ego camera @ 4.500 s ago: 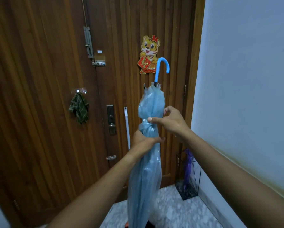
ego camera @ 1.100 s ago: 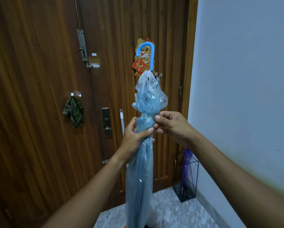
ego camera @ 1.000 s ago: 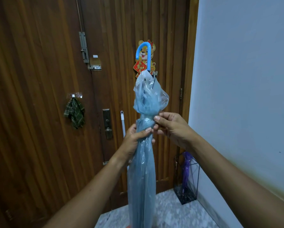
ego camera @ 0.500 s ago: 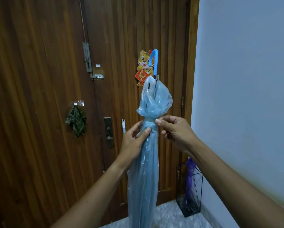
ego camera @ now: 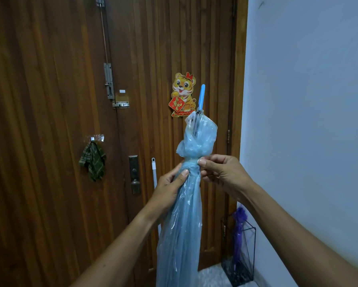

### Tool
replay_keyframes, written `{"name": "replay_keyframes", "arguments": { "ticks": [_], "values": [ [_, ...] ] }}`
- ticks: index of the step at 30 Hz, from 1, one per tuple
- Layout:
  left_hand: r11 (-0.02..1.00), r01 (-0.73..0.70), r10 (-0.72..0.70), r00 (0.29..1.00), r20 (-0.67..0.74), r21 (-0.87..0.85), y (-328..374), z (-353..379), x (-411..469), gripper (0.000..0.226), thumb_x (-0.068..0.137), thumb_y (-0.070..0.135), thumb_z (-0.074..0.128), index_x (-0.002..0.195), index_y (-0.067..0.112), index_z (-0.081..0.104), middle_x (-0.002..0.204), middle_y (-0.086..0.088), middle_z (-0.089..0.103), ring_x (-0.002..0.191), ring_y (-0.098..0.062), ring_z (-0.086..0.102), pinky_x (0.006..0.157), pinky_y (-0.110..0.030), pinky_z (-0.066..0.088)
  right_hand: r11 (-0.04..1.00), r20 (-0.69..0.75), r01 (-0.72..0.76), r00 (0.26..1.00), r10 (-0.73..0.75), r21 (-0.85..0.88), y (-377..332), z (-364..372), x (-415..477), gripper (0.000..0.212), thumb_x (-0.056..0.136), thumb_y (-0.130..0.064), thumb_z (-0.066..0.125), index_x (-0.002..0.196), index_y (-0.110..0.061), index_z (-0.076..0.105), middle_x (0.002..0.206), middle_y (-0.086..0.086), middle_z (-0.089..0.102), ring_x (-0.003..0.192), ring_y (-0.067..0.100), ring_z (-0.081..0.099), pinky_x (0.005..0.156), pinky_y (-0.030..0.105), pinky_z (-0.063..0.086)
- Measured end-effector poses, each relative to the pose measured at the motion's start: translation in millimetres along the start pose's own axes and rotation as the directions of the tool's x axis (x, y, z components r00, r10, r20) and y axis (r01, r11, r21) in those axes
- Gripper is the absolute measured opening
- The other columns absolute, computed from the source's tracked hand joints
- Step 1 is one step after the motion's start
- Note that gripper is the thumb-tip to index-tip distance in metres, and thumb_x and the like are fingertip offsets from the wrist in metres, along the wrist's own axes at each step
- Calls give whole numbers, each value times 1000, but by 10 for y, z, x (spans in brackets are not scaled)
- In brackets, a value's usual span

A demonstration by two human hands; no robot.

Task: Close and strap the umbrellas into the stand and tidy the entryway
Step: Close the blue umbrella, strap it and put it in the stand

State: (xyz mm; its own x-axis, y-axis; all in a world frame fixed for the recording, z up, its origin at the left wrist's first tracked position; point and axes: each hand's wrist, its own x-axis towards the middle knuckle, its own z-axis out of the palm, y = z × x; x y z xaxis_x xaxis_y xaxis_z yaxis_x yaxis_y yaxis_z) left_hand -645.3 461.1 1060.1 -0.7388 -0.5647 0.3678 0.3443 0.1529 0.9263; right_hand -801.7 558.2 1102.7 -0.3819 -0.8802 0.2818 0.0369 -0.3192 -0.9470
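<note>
Left hand (ego camera: 169, 183) grips the pale blue umbrella (ego camera: 182, 235) just under its cinched neck, fingers curled round the gathered canopy, thumb across the front. Right hand (ego camera: 221, 172) pinches the neck itself between thumb tip and forefinger, other fingers curled beneath. My reading: left keeps the folds bunched and the shaft steady so right can work the strap. Strap too small to make out; cannot tell if it is fastened.

Umbrella held upright in the air before the door (ego camera: 49, 141), handle end up, not yet in the stand (ego camera: 250, 255). Canopy translucent, plastic-looking, crinkled. Hangs long and narrow below the hands, puffs into a loose bulb above the neck, dark rib tips poking from the top. Blue handle (ego camera: 202, 96) rises out of that, seen edge-on. Lower end runs out of frame.

Stand: black wire frame on the floor, lower right corner, against the pale wall (ego camera: 308, 121), well apart from both hands. Closed purple umbrella (ego camera: 239, 230) already in it.

Door dark, ribbed wood. Tiger sticker (ego camera: 183, 94) just behind the handle; green checked cloth (ego camera: 93, 160) hung at left; lock plate (ego camera: 134, 175); white pole (ego camera: 154, 175) leaning behind the left hand.
</note>
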Motion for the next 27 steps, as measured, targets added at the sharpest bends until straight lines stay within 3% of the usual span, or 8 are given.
{"name": "replay_keyframes", "arguments": {
  "ticks": [5,11,13,16,19,23,27],
  "values": [
    [1000,11,-11,1000,26,10,8,31,13,44,100,30,55,143,28,51,111,-9,71,92,-20,69,80,-36,55,999,22,-9,1000,8,34,-18,-56,11,24,76,-16,79,94,-2,75,77,10,73,60,12,67,63,29,62],
    [987,48,-39,997,61,-156,20,126,-16,41,98,26,53,138,22,56,92,-8,70,73,-16,67,65,-27,58,999,73,48,996,-48,-7,-80,-131,33,23,78,-13,77,95,1,73,77,9,71,55,9,62,65,29,62],
    [983,42,-35,998,47,-176,24,170,16,41,96,30,55,136,19,58,91,-9,69,74,-18,65,67,-30,57,996,52,84,995,-83,-25,-74,-130,45,24,79,-13,77,97,2,73,77,10,70,55,9,61,64,28,62],
    [998,-8,9,1000,24,-65,34,205,41,41,94,38,62,129,15,63,97,-14,70,81,-25,68,72,-34,57,986,27,124,992,-122,-109,-62,-159,43,15,82,-10,77,92,0,74,78,13,72,56,11,64,69,32,64],
    [996,-54,58,997,-51,76,37,227,50,31,93,30,67,122,19,68,96,-7,75,82,-22,72,71,-30,57,960,33,169,986,-166,-222,-63,-181,6,16,82,-12,79,93,-1,76,89,12,77,69,19,71,69,31,63],
    [989,-94,103,992,-75,117,28,275,50,24,96,23,64,119,20,69,91,-6,76,78,-21,72,67,-27,57,913,10,243,967,-254,-327,-63,-138,-34,19,79,-10,83,93,0,77,88,7,78,81,20,77,68,30,62],
    [946,-211,233,971,-60,248,9,297,50,30,99,16,60,128,16,65,109,2,75,102,-12,71,80,-23,55,890,-42,244,959,-281,-385,-45,-94,-23,17,75,-8,86,87,-1,76,87,7,78,83,18,77,71,36,64]
  ]
}}
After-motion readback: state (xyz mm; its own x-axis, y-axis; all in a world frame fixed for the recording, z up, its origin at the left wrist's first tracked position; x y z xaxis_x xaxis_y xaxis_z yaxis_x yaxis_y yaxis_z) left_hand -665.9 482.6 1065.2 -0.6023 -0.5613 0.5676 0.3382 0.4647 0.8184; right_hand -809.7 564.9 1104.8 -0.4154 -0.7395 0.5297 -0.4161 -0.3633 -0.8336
